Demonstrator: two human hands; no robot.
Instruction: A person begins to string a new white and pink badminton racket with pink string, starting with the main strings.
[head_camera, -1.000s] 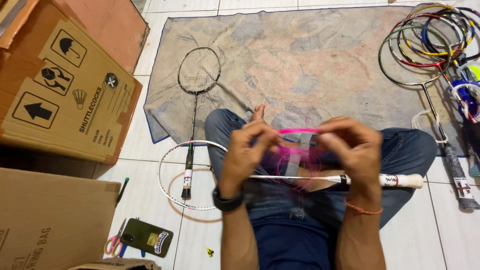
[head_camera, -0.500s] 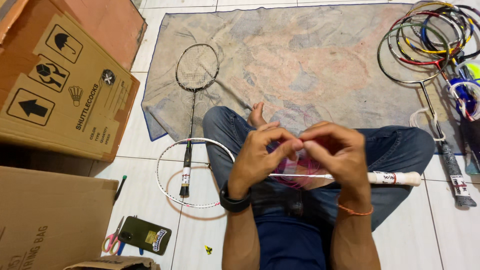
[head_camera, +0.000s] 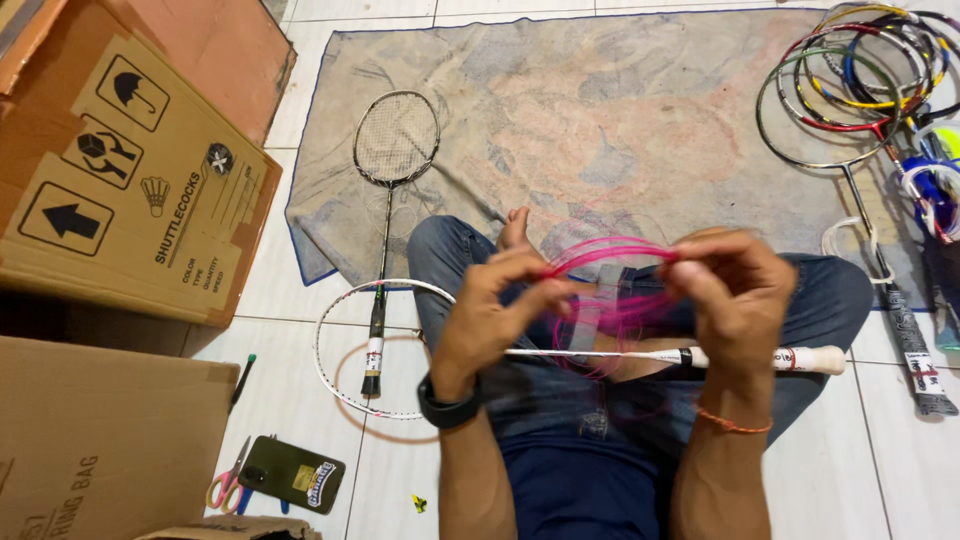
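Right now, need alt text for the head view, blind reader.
Seen from above, a seated person's left hand and right hand hold up loops of pink racket string over a white racket lying across their lap. A black racket lies on a worn mat, with cardboard boxes beside it and more rackets opposite.

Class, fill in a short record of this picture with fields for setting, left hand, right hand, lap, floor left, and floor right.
Setting: person seated cross-legged on a tiled floor, worn cloth mat ahead
Left hand: pinching one end of a coil of pink string
Right hand: pinching the coil's other end
Lap: white racket, unstrung frame on the floor, shaft across the legs
Floor left: strung black racket, cardboard boxes, scissors, phone
Floor right: pile of racket frames
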